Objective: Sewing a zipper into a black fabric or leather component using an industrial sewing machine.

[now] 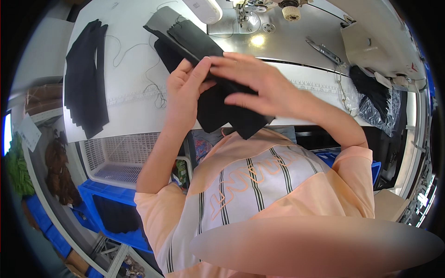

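Several black fabric pieces [197, 41] lie in a folded bundle across the white table's front edge, running from the upper middle down toward my shirt. My left hand [187, 85] grips the bundle's left edge, with thumb and fingers closed on the fabric. Over the same bundle, my right hand [262, 81] lies with its fingers stretched out and its thumb apart, slightly blurred. The fingertips of both hands almost meet. Part of the fabric is hidden under the right hand. Its lower ends hang near my shirt front.
A sewing machine [245, 18] stands at the back, metal tweezers [323, 50] on its bed. More black fabric strips [85, 78] lie at the left. Loose threads [157, 95] trail over the white table [130, 60]. Below are a white basket [116, 171] and a blue crate [104, 190].
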The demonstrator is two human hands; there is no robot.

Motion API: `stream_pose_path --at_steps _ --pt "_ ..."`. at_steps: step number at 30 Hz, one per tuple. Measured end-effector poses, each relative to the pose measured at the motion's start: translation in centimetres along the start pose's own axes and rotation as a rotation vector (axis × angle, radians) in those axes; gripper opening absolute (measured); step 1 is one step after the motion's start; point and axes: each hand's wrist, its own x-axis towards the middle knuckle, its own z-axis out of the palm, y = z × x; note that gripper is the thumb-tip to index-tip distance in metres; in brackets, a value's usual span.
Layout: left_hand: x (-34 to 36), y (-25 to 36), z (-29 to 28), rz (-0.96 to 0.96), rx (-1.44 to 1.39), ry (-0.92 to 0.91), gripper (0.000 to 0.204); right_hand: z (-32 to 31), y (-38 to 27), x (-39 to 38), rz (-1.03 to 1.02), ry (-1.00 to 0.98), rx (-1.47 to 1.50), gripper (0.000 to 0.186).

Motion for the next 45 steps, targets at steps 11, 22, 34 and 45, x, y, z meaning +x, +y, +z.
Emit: stream_pose_path --at_steps 11,22,34,45 --pt "-1.7 0.1 -1.7 0.031 -0.220 0.038 0.015 2.3 -2.7 -4.1 -0.207 0.035 -0.069 0.022" --pt "-4.2 -0.1 -2.0 -0.030 -0.296 0.068 0.017 2.9 -4.9 -4.0 0.004 0.265 -0.301 0.039" --pt "-8.1 0.2 -1.1 0.364 0.551 0.136 0.023 -5.9 3.2 -5.5 0.756 -0.029 0.601 0.026" --pt "-4.7 0.5 -3.8 0.675 1.088 0.327 0.044 -9.1 4.5 -5.2 0.668 -0.316 0.501 0.021"
